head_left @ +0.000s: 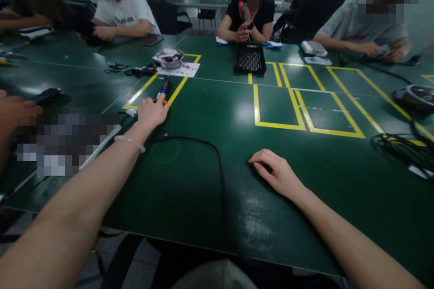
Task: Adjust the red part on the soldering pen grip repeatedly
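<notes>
My left hand [151, 112] reaches out over the green table [210, 180] and its fingers close round the near end of a black electric screwdriver [164, 86] that lies on the yellow tape line. A clear bracelet [129, 142] circles that wrist. My right hand [275, 172] rests on the table to the right, palm down, fingers loosely curled, with nothing in it. A black cable [217, 158] curves across the table between my two arms.
A small bowl of parts [168, 58] stands on a paper sheet beyond the screwdriver. A black tray [250, 58] sits before a person holding a red tool. Yellow tape boxes [307, 108] mark the middle. Cables [400, 144] lie at right. Several people sit round.
</notes>
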Motion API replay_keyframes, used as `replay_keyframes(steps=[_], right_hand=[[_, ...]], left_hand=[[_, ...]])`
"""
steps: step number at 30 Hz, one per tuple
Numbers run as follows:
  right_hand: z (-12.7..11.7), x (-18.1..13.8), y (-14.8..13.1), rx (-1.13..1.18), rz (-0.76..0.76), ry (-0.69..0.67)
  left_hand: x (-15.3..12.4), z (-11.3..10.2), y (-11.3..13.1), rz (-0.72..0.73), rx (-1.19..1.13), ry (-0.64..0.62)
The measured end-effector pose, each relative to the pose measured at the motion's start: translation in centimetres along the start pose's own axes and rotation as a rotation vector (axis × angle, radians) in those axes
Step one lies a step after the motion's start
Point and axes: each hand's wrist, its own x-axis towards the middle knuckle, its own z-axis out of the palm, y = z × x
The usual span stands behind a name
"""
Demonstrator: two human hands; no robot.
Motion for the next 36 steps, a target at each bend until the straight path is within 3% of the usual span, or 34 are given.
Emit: replay_keyframes(steps=[7, 13, 20, 24, 31, 36], right_hand=[[0.1, 0.1, -0.2, -0.001, -0.006, 0.047], [0.0, 0.0, -0.7, -0.064, -0.041, 0.097], [0.6, -0.1, -0.8, -0.072, 0.044, 0.001], [0.3, -0.2, -0.4, -0.058, 0.01, -0.001], [0.0, -0.2, -0.4, -0.103, -0.028, -0.081], [0.0, -0.1, -0.4, 0.055, 0.133, -0.034]], left_hand=[[-6.1, -1.0, 5.0, 0.085, -0.118, -0.075], [-13.0, -2.8, 10.3, 0.375, -0.183, -0.127], [-18.9, -4.6, 16.1, 0.634, -0.244, -0.133], [-19.8, -4.8, 17.4, 0.705, -0.288, -0.157], [-18.5, -4.7, 16.8, 0.786, -0.322, -0.22], [-17.9, -4.4, 16.4, 0.842, -0.321, -0.207]])
